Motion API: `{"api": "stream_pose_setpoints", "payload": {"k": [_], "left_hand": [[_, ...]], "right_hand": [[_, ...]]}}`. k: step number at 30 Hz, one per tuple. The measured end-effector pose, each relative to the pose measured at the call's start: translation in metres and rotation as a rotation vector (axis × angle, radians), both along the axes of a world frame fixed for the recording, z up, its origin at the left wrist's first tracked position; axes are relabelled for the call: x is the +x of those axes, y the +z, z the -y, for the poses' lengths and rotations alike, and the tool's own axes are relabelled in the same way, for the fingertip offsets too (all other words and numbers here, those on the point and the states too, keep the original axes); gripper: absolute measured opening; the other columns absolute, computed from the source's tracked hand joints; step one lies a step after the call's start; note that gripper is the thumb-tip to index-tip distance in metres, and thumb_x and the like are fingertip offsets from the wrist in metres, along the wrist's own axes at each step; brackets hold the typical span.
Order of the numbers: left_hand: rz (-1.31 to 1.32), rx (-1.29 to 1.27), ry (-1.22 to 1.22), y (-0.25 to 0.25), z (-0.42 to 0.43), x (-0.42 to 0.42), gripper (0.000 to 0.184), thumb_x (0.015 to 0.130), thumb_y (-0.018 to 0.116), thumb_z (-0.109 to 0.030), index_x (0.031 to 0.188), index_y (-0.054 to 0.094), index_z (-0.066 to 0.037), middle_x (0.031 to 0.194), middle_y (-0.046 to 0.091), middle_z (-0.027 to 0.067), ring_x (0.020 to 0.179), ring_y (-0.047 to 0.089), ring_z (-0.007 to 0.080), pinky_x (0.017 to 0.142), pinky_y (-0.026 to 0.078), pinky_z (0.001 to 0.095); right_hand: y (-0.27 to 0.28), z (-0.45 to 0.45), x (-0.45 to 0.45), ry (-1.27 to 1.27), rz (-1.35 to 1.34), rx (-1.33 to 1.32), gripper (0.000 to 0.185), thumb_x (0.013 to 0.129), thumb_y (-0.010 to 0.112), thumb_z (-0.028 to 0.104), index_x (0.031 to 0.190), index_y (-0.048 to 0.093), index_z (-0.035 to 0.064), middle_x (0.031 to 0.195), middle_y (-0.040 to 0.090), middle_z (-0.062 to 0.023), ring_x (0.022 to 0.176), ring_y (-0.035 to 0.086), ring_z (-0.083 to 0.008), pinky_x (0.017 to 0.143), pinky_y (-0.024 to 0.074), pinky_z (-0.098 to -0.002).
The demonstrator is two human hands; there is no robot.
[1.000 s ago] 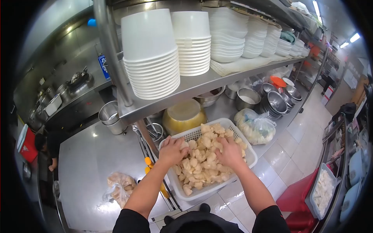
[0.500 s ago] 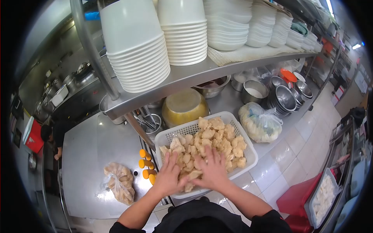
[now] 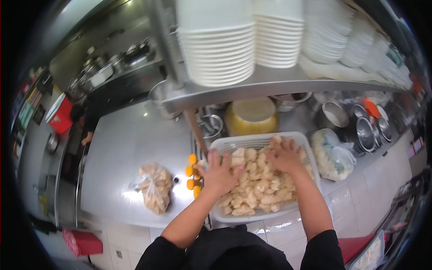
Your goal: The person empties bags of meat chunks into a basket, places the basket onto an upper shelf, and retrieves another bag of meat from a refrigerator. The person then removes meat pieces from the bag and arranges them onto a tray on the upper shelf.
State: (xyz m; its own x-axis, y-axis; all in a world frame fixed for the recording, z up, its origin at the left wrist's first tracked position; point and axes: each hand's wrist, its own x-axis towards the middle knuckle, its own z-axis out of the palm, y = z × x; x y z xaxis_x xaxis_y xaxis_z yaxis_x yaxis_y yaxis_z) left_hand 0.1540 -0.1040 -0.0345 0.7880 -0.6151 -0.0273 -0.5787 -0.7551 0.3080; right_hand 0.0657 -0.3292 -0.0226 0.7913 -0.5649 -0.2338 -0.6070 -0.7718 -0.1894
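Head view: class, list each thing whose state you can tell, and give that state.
White basket, loaded with pale pieces
Left hand, open
Right hand, over the pieces, grip unclear
Bag on the left counter, filled
Bag beside the basket, filled
White containers, stacked
Metal bowls, stacked

Orange cylinders (image 3: pixel 189 171) sit left of the left fingers (image 3: pixel 215 159). A yellow basin (image 3: pixel 251 120) stands beyond the right fingers (image 3: pixel 285 145), a plastic bag (image 3: pixel 332 158) to their right.

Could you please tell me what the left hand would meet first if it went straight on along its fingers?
Probably the white basket's far rim, though depth is unclear.
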Motion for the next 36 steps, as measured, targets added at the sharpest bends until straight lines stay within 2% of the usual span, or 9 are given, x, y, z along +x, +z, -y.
{"api": "stream_pose_setpoints", "payload": {"k": [2, 6, 7, 11, 22, 25, 30, 34, 36], "left_hand": [[-0.010, 0.010, -0.048, -0.012, -0.010, -0.004, 0.079, 0.094, 0.046, -0.058, 0.151, 0.028, -0.007, 0.158, 0.014, 0.0261, 0.149, 0.009, 0.0392, 0.112, 0.010, 0.0678], [0.261, -0.204, -0.144, 0.007, -0.057, 0.002, 0.037, 0.091, 0.061, -0.035, 0.117, 0.064, -0.008, 0.131, 0.056, 0.0156, 0.132, 0.045, 0.0318, 0.110, 0.020, 0.0661], [0.393, -0.359, -0.092, 0.010, -0.068, 0.018, 0.015, 0.085, 0.066, -0.020, 0.095, 0.067, -0.009, 0.103, 0.067, 0.0069, 0.111, 0.061, 0.0277, 0.107, 0.032, 0.0576], [0.214, -0.093, -0.590, 0.010, -0.089, 0.070, 0.006, 0.080, 0.062, -0.010, 0.083, 0.066, -0.007, 0.085, 0.065, 0.0111, 0.085, 0.066, 0.0304, 0.079, 0.053, 0.0395], [-0.098, 0.646, -0.770, -0.017, -0.035, 0.115, 0.025, 0.082, 0.061, -0.016, 0.093, 0.071, 0.004, 0.092, 0.069, 0.0240, 0.089, 0.067, 0.0381, 0.079, 0.054, 0.0437], [-0.214, 0.500, -1.022, -0.071, -0.042, 0.137, 0.032, 0.079, 0.068, -0.029, 0.100, 0.072, -0.006, 0.098, 0.070, 0.0215, 0.091, 0.068, 0.0364, 0.082, 0.054, 0.0427], [-0.114, 0.838, -0.604, -0.020, -0.033, 0.087, 0.046, 0.074, 0.072, -0.040, 0.113, 0.069, -0.015, 0.110, 0.069, 0.0146, 0.099, 0.067, 0.0297, 0.082, 0.054, 0.0399], [0.031, 0.402, -0.753, -0.096, -0.044, 0.120, 0.028, 0.075, 0.068, -0.034, 0.092, 0.073, -0.012, 0.098, 0.072, 0.0152, 0.088, 0.070, 0.0321, 0.071, 0.056, 0.0440], [-0.009, 0.572, -0.805, -0.122, -0.050, 0.147, 0.029, 0.077, 0.066, -0.034, 0.096, 0.073, -0.014, 0.100, 0.071, 0.0155, 0.091, 0.070, 0.0316, 0.073, 0.056, 0.0442]], "right_hand": [[-0.007, -0.003, 0.001, 0.003, 0.003, -0.016, 0.070, 0.095, 0.033, 0.062, 0.154, 0.026, 0.0260, 0.162, 0.016, -0.0140, 0.148, 0.009, -0.0415, 0.118, 0.0059, -0.0584], [0.000, -0.010, 0.005, -0.053, -0.045, -0.044, 0.071, 0.094, 0.035, 0.060, 0.154, 0.027, 0.0230, 0.162, 0.016, -0.0141, 0.148, 0.010, -0.0412, 0.118, 0.0073, -0.0587], [0.001, -0.013, 0.007, -0.072, -0.055, -0.060, 0.072, 0.094, 0.035, 0.060, 0.154, 0.028, 0.0215, 0.161, 0.017, -0.0143, 0.148, 0.011, -0.0413, 0.118, 0.0079, -0.0588], [-0.006, -0.017, 0.015, -0.130, -0.059, -0.155, 0.075, 0.093, 0.037, 0.059, 0.152, 0.031, 0.0123, 0.160, 0.020, -0.0159, 0.148, 0.012, -0.0411, 0.117, 0.0120, -0.0589], [-0.011, -0.010, 0.003, -0.098, 0.039, -0.109, 0.077, 0.093, 0.035, 0.062, 0.153, 0.028, 0.0143, 0.160, 0.021, -0.0143, 0.149, 0.012, -0.0375, 0.119, 0.0082, -0.0537], [-0.011, -0.008, -0.003, -0.109, 0.038, -0.107, 0.079, 0.093, 0.034, 0.063, 0.154, 0.025, 0.0130, 0.161, 0.021, -0.0135, 0.149, 0.012, -0.0368, 0.119, 0.0076, -0.0532], [-0.015, -0.002, -0.008, -0.092, 0.086, -0.065, 0.081, 0.093, 0.031, 0.064, 0.155, 0.022, 0.0125, 0.161, 0.019, -0.0135, 0.149, 0.011, -0.0363, 0.119, 0.0068, -0.0534], [-0.023, 0.001, -0.009, -0.095, 0.109, -0.069, 0.082, 0.093, 0.030, 0.065, 0.155, 0.021, 0.0133, 0.160, 0.021, -0.0136, 0.149, 0.012, -0.0375, 0.118, 0.0041, -0.0564], [-0.021, 0.001, -0.011, -0.090, 0.118, -0.055, 0.082, 0.093, 0.030, 0.066, 0.155, 0.022, 0.0133, 0.160, 0.021, -0.0136, 0.148, 0.012, -0.0374, 0.117, 0.0040, -0.0566]]}}
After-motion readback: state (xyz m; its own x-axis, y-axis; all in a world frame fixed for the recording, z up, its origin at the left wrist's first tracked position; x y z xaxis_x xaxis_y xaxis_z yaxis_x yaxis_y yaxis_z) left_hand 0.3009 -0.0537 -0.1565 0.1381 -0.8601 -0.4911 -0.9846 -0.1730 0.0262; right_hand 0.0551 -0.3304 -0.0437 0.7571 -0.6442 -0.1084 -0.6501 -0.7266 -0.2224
